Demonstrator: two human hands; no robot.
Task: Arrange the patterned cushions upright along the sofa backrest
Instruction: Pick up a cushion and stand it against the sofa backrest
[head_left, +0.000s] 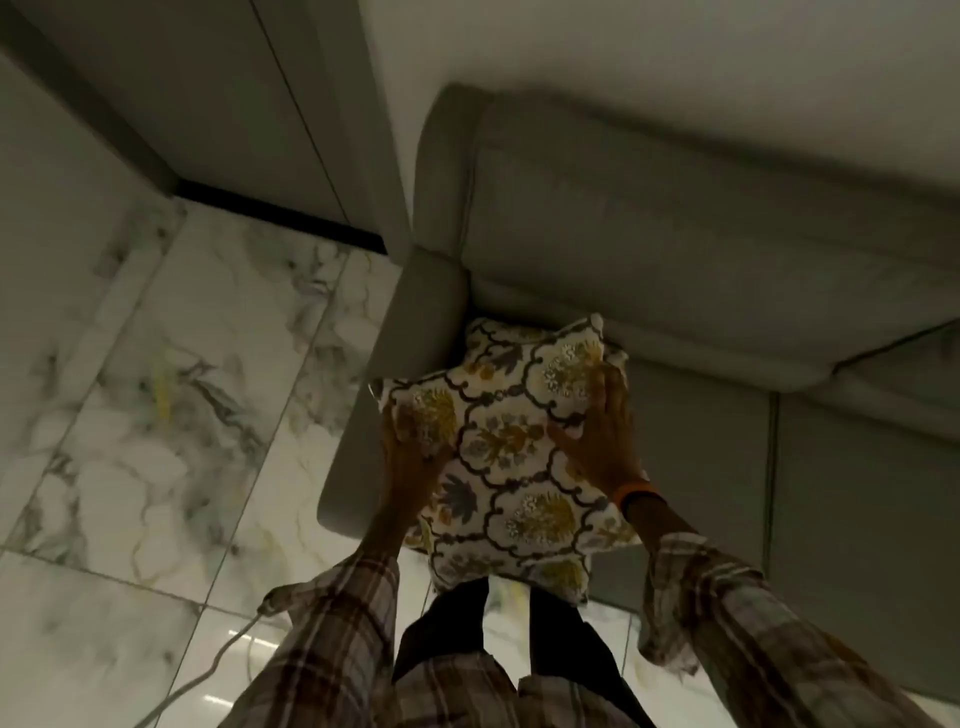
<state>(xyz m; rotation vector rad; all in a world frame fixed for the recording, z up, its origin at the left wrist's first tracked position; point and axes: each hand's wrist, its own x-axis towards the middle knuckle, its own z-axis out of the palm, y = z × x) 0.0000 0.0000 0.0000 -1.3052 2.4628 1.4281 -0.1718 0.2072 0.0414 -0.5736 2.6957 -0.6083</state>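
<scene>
A patterned cushion (504, 452), cream with dark lattice lines and yellow and grey flowers, is held over the left end of the grey sofa, its far corner near the base of the backrest (701, 228). My left hand (410, 462) grips its left edge. On its right side my right hand (605, 431) presses flat with fingers spread; an orange band is on that wrist. Both arms wear plaid sleeves. I see only this one cushion.
The sofa armrest (410, 364) runs just left of the cushion. Grey seat cushions (831, 493) stretch to the right. White marble floor tiles (182, 389) lie to the left, with a thin cable (228, 649) trailing over them. A wall and a dark skirting strip stand behind.
</scene>
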